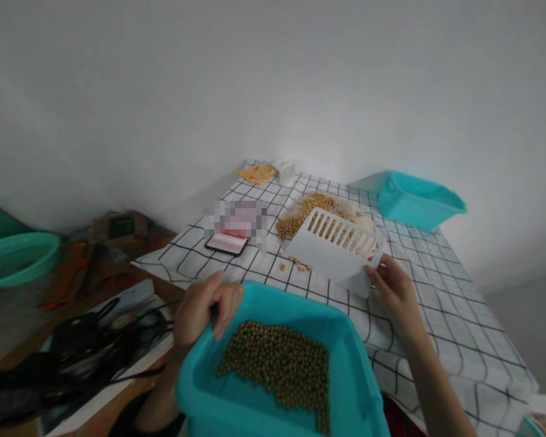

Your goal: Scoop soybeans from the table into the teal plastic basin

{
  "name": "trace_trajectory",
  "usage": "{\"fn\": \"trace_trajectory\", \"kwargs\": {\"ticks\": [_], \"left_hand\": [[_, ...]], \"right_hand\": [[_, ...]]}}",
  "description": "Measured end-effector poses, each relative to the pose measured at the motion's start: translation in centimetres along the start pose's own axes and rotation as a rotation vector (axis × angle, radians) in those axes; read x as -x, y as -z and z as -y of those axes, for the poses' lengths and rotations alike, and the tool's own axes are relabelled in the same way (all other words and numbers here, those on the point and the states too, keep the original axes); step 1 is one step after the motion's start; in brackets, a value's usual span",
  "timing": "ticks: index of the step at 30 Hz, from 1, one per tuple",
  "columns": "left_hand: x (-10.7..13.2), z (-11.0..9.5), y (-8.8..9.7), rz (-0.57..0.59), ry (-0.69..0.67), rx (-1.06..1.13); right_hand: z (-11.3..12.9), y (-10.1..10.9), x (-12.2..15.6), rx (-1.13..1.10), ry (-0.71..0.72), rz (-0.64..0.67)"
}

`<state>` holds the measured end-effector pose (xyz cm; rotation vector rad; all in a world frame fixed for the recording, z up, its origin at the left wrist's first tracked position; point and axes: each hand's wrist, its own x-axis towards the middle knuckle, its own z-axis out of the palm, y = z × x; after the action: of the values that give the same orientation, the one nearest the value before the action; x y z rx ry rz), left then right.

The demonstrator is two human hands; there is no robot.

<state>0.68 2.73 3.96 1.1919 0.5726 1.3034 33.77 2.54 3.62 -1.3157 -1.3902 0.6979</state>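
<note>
My left hand is closed over the left rim of a teal plastic bin. A layer of small round beans covers much of its floor, looking greenish brown. My right hand pinches the lower right corner of a white plastic piece with a row of slots, tilted on the table just beyond the bin. Through and behind the slots shows a heap of yellow beans, partly hidden by the white piece. A few loose beans lie to its left.
A checked cloth covers the table. A second teal bin stands at the back right by the wall. At the left are a phone and a yellow packet. Black bags and cables and a green basin sit lower left.
</note>
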Motion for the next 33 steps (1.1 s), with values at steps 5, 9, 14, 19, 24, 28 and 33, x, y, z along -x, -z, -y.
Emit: {"fn": "trace_trajectory", "kwargs": {"ticks": [5,9,14,19,24,28,33], "left_hand": [[0.2,0.2,0.5,0.018,0.006,-0.015],[0.1,0.3,0.4,0.014,-0.013,0.002],[0.1,0.4,0.7,0.032,-0.02,0.009],[0.1,0.5,0.7,0.039,-0.026,0.03],[0.1,0.6,0.8,0.031,-0.025,0.033],[0.2,0.6,1.1,0.051,-0.001,0.018],[0.2,0.6,0.7,0.021,-0.025,0.036]], "right_hand": [[0.0,-0.1,-0.1,-0.008,0.004,0.007],[0.3,-0.3,-0.2,-0.03,0.018,0.029],[1.0,-0.5,0.0,-0.038,0.008,0.082],[1.2,-0.7,-0.2,-0.096,-0.059,0.151],[1.6,-0.8,-0.3,-0.157,-0.139,0.233],[2.3,-0.8,-0.2,-0.168,-0.171,0.323],[2.3,-0.8,-0.3,-0.209,-0.189,0.355]]}}
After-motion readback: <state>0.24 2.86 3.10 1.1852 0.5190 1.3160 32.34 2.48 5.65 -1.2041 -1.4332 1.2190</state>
